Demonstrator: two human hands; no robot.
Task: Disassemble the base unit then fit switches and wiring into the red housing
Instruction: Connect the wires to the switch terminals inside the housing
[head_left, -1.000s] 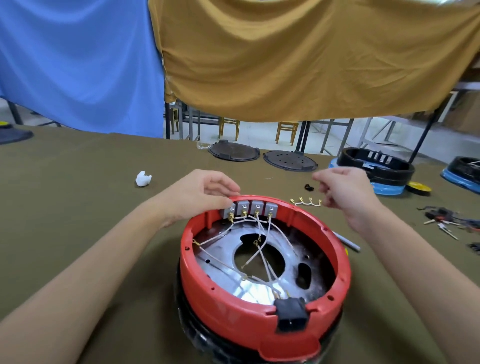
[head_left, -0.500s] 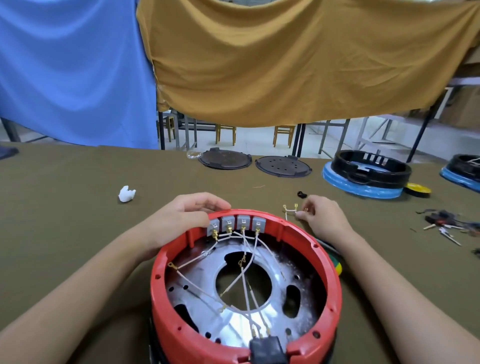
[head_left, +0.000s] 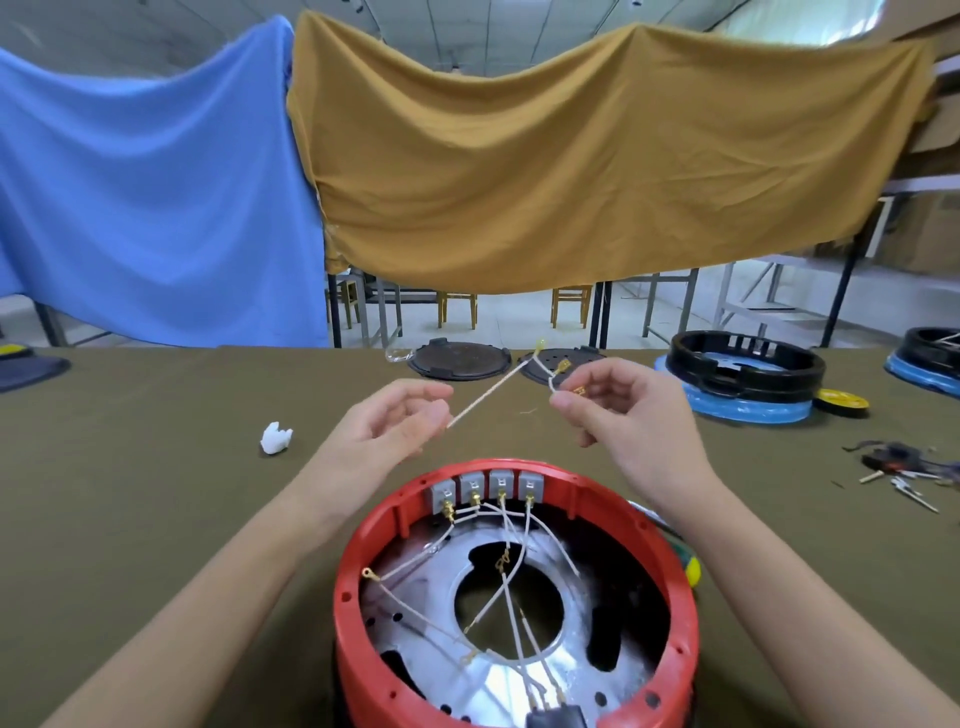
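You've just lifted the loose wire (head_left: 488, 395) off the counter (head_left: 156, 467) — half a second ago your right hand (head_left: 623, 415) was picking it up beside the red housing (head_left: 670, 613), and your left hand (head_left: 384, 436) was at the switches (head_left: 488, 486). Now both hands are up above the housing's far rim: the left pinches the near end of the wire, the right pinches the branch with the brass clips. That reads as the next jumper being sorted before it goes onto the switch row. The straight run lies on a diagonal, low at your left fingers, rising toward the far right, tip pointing at the counter's far edge. The housing sits at the near edge, open side up.
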